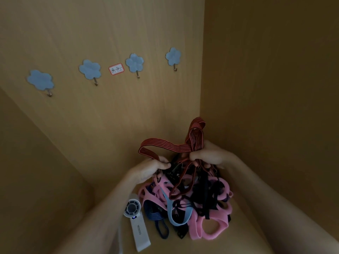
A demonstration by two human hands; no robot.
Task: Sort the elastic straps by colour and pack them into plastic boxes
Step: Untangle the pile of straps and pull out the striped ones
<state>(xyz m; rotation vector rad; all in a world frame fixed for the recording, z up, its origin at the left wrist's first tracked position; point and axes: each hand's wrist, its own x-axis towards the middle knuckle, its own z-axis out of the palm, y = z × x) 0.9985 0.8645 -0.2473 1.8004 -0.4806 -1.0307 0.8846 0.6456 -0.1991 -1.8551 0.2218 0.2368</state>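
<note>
A tangled heap of elastic straps point(190, 202) lies on the wooden surface: pink, black, light blue and dark blue ones mixed together. Above the heap, a red strap with black stripes point(166, 144) is lifted up, with loops sticking up over my fingers. My left hand point(150, 168) pinches one end of it at the heap's left top. My right hand point(209, 154) grips a bunch of the same red striped strap together with some black strands. No plastic box is in view.
A white handheld fan point(136, 222) lies left of the heap. Wooden walls close in behind and on the right, meeting in a corner point(202, 88). Several blue flower-shaped hooks point(134, 64) and a small red-bordered label point(116, 69) are stuck on the back wall.
</note>
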